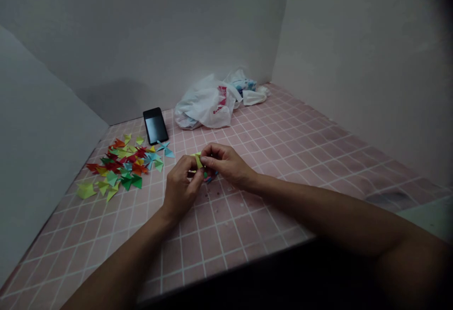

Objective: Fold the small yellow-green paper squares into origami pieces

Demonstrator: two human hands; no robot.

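Note:
Between my two hands is a small piece of folded yellow paper [198, 160], partly covered by the fingers. My left hand [181, 185] pinches it from the left, thumb and fingers closed. My right hand [230, 164] is closed on its right side, with thumb and forefinger pressed together at the paper's edge. Just beneath the hands, bits of pink, green and blue show, mostly hidden; what they are I cannot make out. Left of my hands lies a loose heap of folded paper pieces [129, 163] in red, orange, yellow, green and light blue.
A black phone [155, 126] leans upright behind the paper heap. White plastic bags [208, 104] lie crumpled against the back wall, beside a blue-patterned packet [245, 85]. A pink tiled cloth [226, 234] covers the table, whose front edge runs close to my forearms. Walls enclose the left, back and right.

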